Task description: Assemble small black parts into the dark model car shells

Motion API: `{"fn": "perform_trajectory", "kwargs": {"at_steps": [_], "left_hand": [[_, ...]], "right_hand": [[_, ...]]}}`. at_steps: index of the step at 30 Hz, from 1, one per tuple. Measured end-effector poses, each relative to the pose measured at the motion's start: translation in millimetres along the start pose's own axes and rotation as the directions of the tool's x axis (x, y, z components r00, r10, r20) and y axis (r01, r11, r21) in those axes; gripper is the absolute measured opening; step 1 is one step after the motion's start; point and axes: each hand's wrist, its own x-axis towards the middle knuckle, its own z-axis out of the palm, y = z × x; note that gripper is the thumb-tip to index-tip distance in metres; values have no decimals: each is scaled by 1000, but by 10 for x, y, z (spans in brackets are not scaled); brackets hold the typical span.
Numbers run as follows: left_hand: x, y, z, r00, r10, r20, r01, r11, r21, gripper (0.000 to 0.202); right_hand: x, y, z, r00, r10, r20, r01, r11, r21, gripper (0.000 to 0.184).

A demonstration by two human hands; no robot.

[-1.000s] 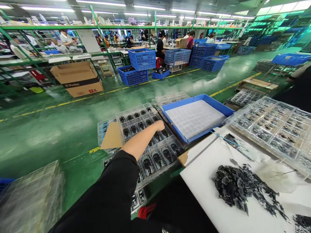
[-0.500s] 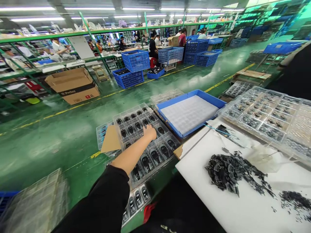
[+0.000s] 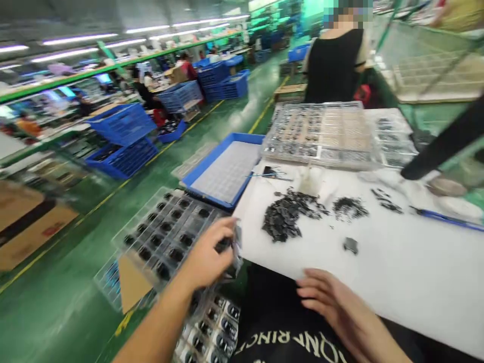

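My left hand [image 3: 209, 252] is over the near right corner of a clear compartment tray [image 3: 170, 209], close to the white table's edge. Its thumb and fingers close around a dark shiny part [image 3: 224, 244], blurred and partly hidden by the fingers. Black rounded parts sit one to a compartment in that tray. At the table's front edge is my right hand [image 3: 328, 297], its fingers stretched out and nothing in them. A small dark square piece [image 3: 350, 245] lies on the white tabletop [image 3: 397, 272] beyond it.
Piles of black flakes [image 3: 282, 217] and smaller bits [image 3: 350, 208] lie on the tabletop. A blue tray [image 3: 223, 171] with a white liner stands behind. Clear trays [image 3: 321, 131] sit at the back, near a person in black [image 3: 333, 65]. More filled trays [image 3: 215, 327] are low at left.
The view has swung to the right. My left hand has left the middle of the compartment tray for its right side, now with a dark part in its fingers. My right hand has come into view.
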Motion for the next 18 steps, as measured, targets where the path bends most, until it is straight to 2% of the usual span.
{"fn": "perform_trajectory", "kwargs": {"at_steps": [1,3,5,7,10,13,14,15,18], "left_hand": [[-10,307,112,990,139,25,-134,982,-134,24],[-16,879,374,947,310,86,-265,903,-338,25],[17,1324,644,907,391,159,-293,854,-430,24],[79,1599,876,889,420,184,-309,845,-437,25],[162,1734,1074,849,487,204,-381,833,-401,32],[218,1655,1075,760,591,273,-452,781,-431,53],[243,1608,1049,750,591,297,-444,783,-436,58],[275,1561,1021,765,560,318,-417,807,-420,60],[420,1482,998,890,352,289,-284,925,-254,43]], "right_hand": [[-17,41,39,995,93,39,-97,989,113,39],[-12,66,117,979,153,135,-188,935,300,44],[-6,23,148,983,123,136,-170,890,423,41],[-37,-59,105,995,88,43,-98,869,485,32],[-135,-192,-62,991,89,-97,-27,857,515,24],[-213,-286,-262,978,113,-176,-2,849,529,33],[-224,-302,-331,975,108,-193,9,853,522,36],[-225,-311,-401,974,96,-205,23,860,509,38],[-182,-283,-613,980,50,-193,47,884,465,38]]}}
